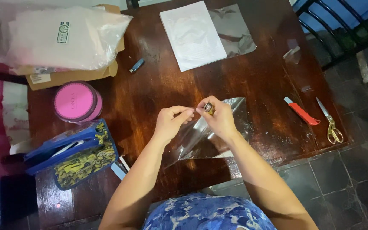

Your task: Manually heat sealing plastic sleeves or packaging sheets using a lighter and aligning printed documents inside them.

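Seen from above, two hands meet over a dark wooden counter [158,85]. The left hand [169,121] pinches the edge of a clear plastic sheet [218,132] lying near the counter's front edge; the right hand [220,117] grips a small metallic object [209,107]. A red utility knife [302,111] and scissors [331,123] lie well to the right

Glossy dark wooden desk [158,91], shiny clear plastic film [218,132] crinkled near its front edge, matt white paper [192,34], gold metal scissors [331,123]
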